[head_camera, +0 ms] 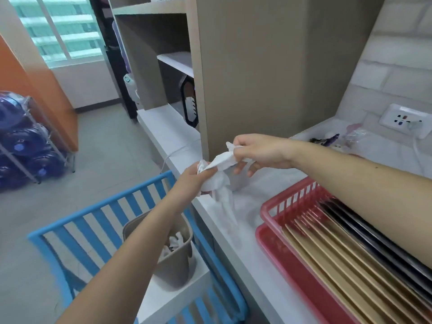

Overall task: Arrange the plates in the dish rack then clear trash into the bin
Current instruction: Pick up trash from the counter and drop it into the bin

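Observation:
Both hands grip crumpled white tissue paper (221,181) above the counter's left edge. My left hand (195,181) clutches the lower wad, and my right hand (256,152) pinches the upper end. A long strip of it hangs down to the counter. Below, a small grey-brown bin (181,265) with white tissue inside stands on a white seat. On the counter at the right, the red dish rack (287,206) holds several gold and black plates (346,249) on edge, partly hidden by my right forearm.
A blue slatted chair (93,220) surrounds the bin. The white marble counter (247,253) runs along the wall, with small wrappers (336,139) and a wall socket (406,120) at the back. A tall shelf unit (257,66) rises behind. Blue water bottles (21,141) sit on a rack at far left.

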Demonstrator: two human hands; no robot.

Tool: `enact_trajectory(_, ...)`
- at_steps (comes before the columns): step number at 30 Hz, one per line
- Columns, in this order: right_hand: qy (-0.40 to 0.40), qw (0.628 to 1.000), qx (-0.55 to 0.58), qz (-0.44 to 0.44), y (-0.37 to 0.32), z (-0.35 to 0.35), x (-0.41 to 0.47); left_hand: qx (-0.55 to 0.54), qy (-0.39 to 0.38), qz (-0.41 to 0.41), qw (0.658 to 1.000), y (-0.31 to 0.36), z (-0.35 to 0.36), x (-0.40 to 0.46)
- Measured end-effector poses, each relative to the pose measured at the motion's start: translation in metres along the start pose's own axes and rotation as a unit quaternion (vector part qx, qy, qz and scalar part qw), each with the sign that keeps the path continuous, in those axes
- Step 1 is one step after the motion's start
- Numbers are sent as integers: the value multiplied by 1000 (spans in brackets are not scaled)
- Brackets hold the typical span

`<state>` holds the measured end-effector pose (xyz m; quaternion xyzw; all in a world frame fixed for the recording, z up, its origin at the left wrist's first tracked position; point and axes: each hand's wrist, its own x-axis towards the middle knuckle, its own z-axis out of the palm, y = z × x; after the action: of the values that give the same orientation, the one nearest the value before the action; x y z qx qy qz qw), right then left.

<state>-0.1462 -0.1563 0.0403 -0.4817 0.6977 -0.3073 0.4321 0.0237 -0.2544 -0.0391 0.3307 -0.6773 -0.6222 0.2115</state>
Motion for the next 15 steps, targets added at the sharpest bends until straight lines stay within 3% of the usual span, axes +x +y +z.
enact_trajectory(5,43,997,-45,-34,-15,45,22,-50,26,-35,998,-16,-35,-20)
enact_trajectory(10,-2,989,-150,-6,-39,91,44,-172,111,-62,977,-28,-75,-41)
enact_trajectory(12,13,966,-258,-31,-43,108,52,-200,148,-34,968,-34,-91,-43)
enact_trajectory(15,23,930,-363,-57,-42,132,70,-127,220,-22,967,-46,-115,-41)
